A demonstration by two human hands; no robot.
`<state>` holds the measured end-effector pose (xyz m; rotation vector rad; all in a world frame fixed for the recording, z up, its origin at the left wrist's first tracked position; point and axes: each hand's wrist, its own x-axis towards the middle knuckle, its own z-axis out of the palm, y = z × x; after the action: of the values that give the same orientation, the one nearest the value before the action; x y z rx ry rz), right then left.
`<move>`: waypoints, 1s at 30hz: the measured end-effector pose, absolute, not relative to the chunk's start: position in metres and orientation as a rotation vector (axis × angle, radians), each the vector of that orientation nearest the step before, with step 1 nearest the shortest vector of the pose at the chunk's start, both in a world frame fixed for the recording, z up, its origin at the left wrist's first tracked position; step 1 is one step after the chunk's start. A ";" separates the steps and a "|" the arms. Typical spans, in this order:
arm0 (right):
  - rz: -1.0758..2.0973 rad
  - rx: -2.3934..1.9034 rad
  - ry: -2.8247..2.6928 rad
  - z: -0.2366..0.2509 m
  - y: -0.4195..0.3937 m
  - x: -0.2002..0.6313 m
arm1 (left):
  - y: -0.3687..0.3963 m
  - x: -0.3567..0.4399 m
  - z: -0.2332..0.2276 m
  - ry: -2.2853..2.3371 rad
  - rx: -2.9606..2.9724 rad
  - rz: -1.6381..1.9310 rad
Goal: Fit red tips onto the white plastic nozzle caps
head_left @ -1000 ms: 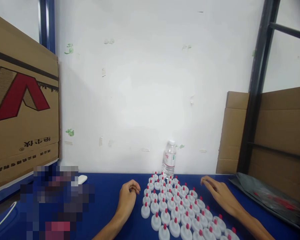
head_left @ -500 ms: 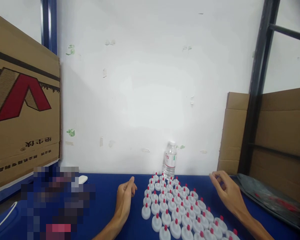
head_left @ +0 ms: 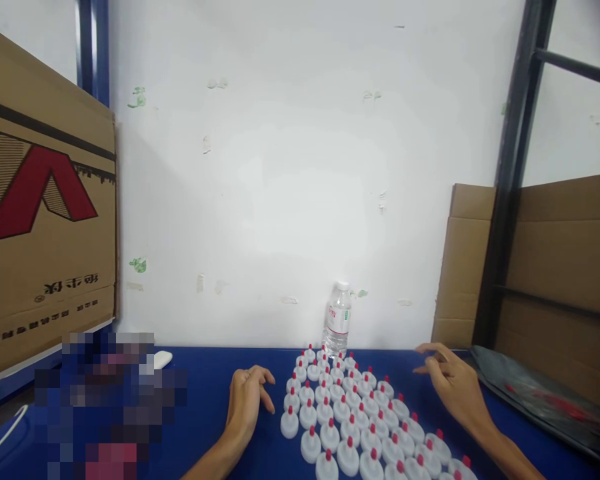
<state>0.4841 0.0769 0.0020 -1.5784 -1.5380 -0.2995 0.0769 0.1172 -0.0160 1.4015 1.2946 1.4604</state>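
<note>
1. Nearest the camera, white caps with red tips (head_left: 350,420) stand upright in tidy diagonal rows on the blue bench (head_left: 210,400). The rows run from the bottom edge of the view back toward the wall, so the arranging looks well along; whether more caps remain to be added I cannot tell, since no loose ones show.

2. The left hand (head_left: 245,400) rests on the bench just beside the left edge of the rows. Its fingers (head_left: 266,395) are loosely spread and curled downward, holding nothing. Their tips sit near the outer caps without clearly touching any.

3. The right hand (head_left: 453,383) hovers at the right edge of the rows. Its fingers (head_left: 430,357) are open and slightly apart, reaching toward the back, and they too are empty. The nearest caps lie just below and to the left of the palm.

4. Farther back, a water bottle (head_left: 337,320) stands upright just behind the last row, near the white wall (head_left: 290,167).

5. At the sides, a printed cardboard box (head_left: 40,227) stands on the left, plain cardboard (head_left: 560,267) leans behind a dark metal frame (head_left: 510,173) on the right, and a dark plastic bag (head_left: 540,393) lies beyond the right hand.
</note>
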 end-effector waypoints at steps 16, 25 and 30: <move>-0.273 -1.592 -1.563 0.001 0.077 0.485 | 0.121 0.076 -0.012 1.150 1.190 1.485; -0.198 -1.456 -1.479 0.006 0.079 0.479 | 0.123 0.075 -0.013 1.193 1.097 1.497; -0.103 -1.466 -1.431 0.001 0.082 0.489 | 0.118 0.075 -0.012 1.118 1.139 1.475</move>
<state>0.4890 0.0816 0.0009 -1.4656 -1.4309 -0.1033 0.0751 0.1183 -0.0121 1.1391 1.1178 1.4754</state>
